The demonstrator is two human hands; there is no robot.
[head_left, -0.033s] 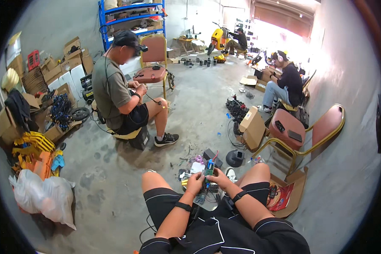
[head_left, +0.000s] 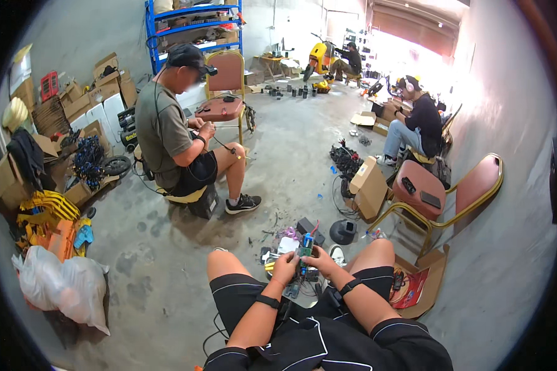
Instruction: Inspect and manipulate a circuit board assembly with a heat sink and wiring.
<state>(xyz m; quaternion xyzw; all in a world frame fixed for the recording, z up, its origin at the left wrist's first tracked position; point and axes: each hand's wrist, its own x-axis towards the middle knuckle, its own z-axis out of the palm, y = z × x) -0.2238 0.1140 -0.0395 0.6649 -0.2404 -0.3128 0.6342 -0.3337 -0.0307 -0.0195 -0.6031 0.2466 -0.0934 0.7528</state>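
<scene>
Between my knees I hold a green circuit board (head_left: 304, 252) with blue parts at its upper and lower ends. My left hand (head_left: 284, 268) pinches its left side, and my right hand (head_left: 320, 260) grips the right side. A red piece (head_left: 315, 227) sticks up just beyond the board; whether it is attached cannot be made out. Below and around my hands lies a jumble of small parts, among them a white piece (head_left: 288, 245), purple wrapping (head_left: 290, 232) and a dark block (head_left: 310, 230). My hands hide part of this pile.
A black cup-shaped piece (head_left: 343, 232) stands beyond my right knee. An open cardboard box (head_left: 436, 272) and a pink chair (head_left: 419, 191) are to the right. One co-worker (head_left: 167, 117) sits ahead left, another (head_left: 419, 117) at far right. White plastic bags (head_left: 65, 281) lie at left.
</scene>
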